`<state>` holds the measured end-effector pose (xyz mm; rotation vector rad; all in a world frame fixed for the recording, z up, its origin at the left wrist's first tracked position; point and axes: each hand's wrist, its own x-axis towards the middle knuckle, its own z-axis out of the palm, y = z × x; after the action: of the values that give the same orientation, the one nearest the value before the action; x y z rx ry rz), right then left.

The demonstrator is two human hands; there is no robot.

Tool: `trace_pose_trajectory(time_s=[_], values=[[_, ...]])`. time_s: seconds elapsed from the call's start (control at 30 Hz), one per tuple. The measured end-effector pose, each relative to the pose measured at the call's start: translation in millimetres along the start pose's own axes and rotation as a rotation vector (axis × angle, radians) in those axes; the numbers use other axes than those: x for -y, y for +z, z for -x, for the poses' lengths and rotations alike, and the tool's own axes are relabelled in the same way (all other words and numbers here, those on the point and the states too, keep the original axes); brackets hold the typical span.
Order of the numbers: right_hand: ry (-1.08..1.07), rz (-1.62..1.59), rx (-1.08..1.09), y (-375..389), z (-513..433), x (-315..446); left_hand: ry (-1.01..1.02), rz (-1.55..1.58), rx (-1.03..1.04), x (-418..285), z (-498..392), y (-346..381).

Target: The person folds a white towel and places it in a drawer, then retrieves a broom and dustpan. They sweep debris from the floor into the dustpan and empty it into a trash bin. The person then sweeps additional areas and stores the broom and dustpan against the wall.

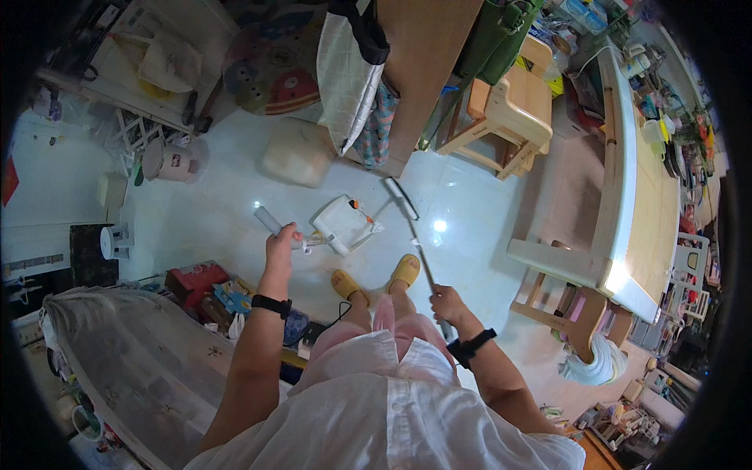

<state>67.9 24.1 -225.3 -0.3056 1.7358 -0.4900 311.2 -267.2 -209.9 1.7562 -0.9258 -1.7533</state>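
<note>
My left hand [282,247] is closed around the grey grip [268,219] of a long-handled dustpan. Its white pan [345,220], with orange parts along one side, lies ahead of my feet on the floor. In my right hand [448,305] is the pole [427,267] of a floor broom or squeegee; I cannot tell which. The pole slants down and away to a pale head with a dark edge [402,198], to the right of the pan. The head appears to be at floor level, near the corner of a brown cabinet.
Yellow slippers [405,268] are on my feet. Ahead stand a wooden cabinet [426,47] with bags hanging beside it and a beige box-like thing [299,151]. A wooden chair [499,111] and a table [646,223] are to the right. A red box [197,283] and a bin [167,160] lie left.
</note>
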Motion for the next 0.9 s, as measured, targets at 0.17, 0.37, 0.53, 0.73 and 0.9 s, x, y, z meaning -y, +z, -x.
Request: trace_pose_trajectory(time_s=[0.17, 0.37, 0.53, 0.73, 0.9], values=[[0.008, 0.005, 0.153, 41.9, -4.1, 24.4, 0.022, 0.084, 0.098, -1.4, -1.9, 3.1], [0.11, -0.272, 0.283, 16.3, 63.9, 44.4, 0.045, 0.273, 0.144, 0.0, -9.4, -13.0], [0.058, -0.041, 0.071, -3.0, 67.7, 52.5, 0.027, 0.325, 0.068, 0.9, -4.7, -35.4], [-0.056, 0.42, -0.031, 25.4, -14.8, 61.1, 0.041, 0.27, 0.095, -1.2, 2.5, -39.1], [-0.38, 1.057, 0.217, 52.8, -13.2, 40.4, 0.072, 0.275, 0.114, 0.8, 0.6, -35.3]])
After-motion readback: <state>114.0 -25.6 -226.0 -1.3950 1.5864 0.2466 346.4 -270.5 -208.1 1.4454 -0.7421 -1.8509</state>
